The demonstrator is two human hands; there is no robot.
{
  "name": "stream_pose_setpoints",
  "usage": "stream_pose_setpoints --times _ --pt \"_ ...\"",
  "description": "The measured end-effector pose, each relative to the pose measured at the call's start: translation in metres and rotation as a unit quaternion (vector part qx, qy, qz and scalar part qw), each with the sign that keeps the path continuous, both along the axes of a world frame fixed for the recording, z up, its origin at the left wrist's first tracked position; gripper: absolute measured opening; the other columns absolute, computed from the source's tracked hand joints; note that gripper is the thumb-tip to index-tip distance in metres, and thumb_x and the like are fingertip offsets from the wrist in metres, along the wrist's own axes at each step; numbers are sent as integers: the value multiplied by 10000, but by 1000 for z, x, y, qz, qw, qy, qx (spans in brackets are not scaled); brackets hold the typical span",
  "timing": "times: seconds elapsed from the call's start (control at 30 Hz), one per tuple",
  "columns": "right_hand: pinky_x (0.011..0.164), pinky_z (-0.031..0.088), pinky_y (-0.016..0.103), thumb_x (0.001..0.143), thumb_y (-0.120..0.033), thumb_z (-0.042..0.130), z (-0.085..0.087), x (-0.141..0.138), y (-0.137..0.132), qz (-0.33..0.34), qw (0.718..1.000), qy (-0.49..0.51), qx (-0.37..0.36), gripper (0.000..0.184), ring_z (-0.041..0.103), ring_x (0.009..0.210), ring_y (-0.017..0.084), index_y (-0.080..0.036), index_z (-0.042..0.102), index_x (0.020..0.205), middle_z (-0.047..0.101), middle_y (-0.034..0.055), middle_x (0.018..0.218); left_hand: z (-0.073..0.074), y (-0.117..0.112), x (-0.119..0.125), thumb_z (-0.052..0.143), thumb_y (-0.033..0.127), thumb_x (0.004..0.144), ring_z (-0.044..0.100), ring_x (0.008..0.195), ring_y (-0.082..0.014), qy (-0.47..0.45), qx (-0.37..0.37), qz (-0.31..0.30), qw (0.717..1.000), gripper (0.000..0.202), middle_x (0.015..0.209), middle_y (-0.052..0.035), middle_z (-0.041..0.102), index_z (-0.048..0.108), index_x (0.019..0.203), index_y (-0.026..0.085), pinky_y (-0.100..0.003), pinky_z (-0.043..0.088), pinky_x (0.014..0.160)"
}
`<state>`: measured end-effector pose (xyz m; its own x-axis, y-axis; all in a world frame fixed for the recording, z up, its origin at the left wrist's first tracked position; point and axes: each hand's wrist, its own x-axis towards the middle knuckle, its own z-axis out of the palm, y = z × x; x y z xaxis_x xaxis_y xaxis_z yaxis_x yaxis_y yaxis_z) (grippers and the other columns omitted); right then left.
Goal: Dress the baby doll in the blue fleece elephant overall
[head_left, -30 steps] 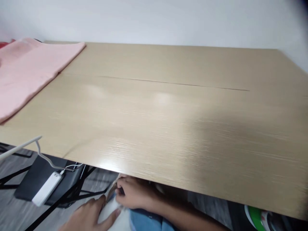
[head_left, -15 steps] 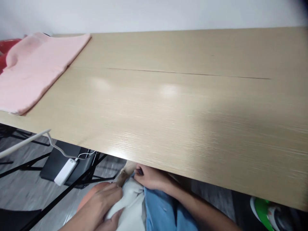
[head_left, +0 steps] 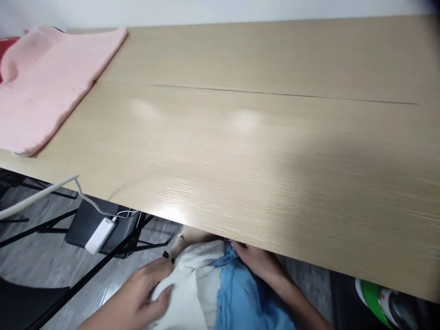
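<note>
A garment with blue fabric (head_left: 240,293) and an off-white, fleecy side (head_left: 192,279) lies bunched in my lap below the table edge. My left hand (head_left: 147,288) grips the off-white side at its left edge, thumb on top. A small dark piece (head_left: 168,256) shows at its fingertips; what it belongs to I cannot tell. On the other side, my right hand (head_left: 254,259) is closed on the blue fabric right by the table edge, its fingertips partly hidden.
The wooden table (head_left: 220,151) spans the view ahead, with a folded pink cloth (head_left: 58,87) at its left. Below are a white power bank (head_left: 101,235) with a cable, a black folding chair (head_left: 37,302), and a green and white object (head_left: 374,298) at lower right.
My right hand has moved right along the garment, from the off-white part to the blue fabric, spreading more off-white cloth into view. My left thumb now shows on top of the cloth.
</note>
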<state>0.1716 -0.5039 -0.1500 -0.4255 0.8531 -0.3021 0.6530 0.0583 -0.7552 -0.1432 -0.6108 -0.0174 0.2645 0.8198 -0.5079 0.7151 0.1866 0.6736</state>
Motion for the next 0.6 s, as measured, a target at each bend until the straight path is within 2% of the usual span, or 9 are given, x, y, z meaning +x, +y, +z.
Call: stream_pose_setpoints --times 0.07,0.13,0.23,0.3,0.37,0.47,0.53,0.6 --pt "1242 541 544 1027 -416 537 3 5 -1 5 1000 -11 -21 376 795 1232 372 -285 888 1004 889 87 1177 -6 -5 -3 551 370 1100 701 848 -208 -4 -20 19 1000 250 916 -23 716 653 922 228 -288 610 829" --pt "1251 526 570 1028 -431 505 6 10 0 -4 1000 -16 -24 409 803 1198 379 -287 879 947 890 95 1142 -12 -8 -5 558 391 1102 701 863 -213 -2 -30 35 999 272 908 -26 713 665 917 223 -291 616 847" --pt "1294 467 636 1010 -538 514 9 17 -1 -40 999 -34 -14 485 783 1246 426 -253 883 1146 875 151 1207 -17 -8 -5 565 417 1101 719 887 -221 -8 -43 52 998 293 917 -31 731 689 921 221 -296 627 866" --pt "1291 462 655 992 -579 516 11 23 -3 -57 997 -41 -31 561 765 1290 445 -219 866 1243 857 181 1274 -18 -5 -4 564 430 1103 740 912 -229 -19 -51 57 997 301 949 -35 761 714 943 225 -303 636 881" --pt "1249 519 616 987 -596 524 15 27 -7 -65 994 -31 -82 564 770 1287 430 -215 864 1226 853 182 1289 -19 -2 -3 565 456 1105 764 939 -241 -25 -53 63 996 314 979 -41 793 746 981 232 -309 647 894" --pt "1090 638 486 1005 -661 537 28 32 -16 -104 983 -19 -148 528 817 1161 370 -241 844 1092 876 147 1161 -23 -2 -3 573 531 1101 803 1050 -283 -5 -53 82 995 360 1095 -65 844 793 1074 248 -343 667 953" --pt "1036 657 435 1035 -707 521 39 36 -24 -133 979 -39 -149 544 823 1145 344 -264 832 1094 877 124 1153 -30 -7 -4 593 592 1086 808 1168 -326 26 -49 105 993 408 1246 -89 851 794 1204 258 -397 670 1026" --pt "1060 652 431 1060 -711 503 49 42 -34 -134 979 -79 -130 552 812 1225 341 -296 831 1216 865 108 1272 -41 -13 -7 616 631 1076 802 1227 -346 56 -39 133 989 467 1347 -111 828 747 1324 258 -430 679 1033"
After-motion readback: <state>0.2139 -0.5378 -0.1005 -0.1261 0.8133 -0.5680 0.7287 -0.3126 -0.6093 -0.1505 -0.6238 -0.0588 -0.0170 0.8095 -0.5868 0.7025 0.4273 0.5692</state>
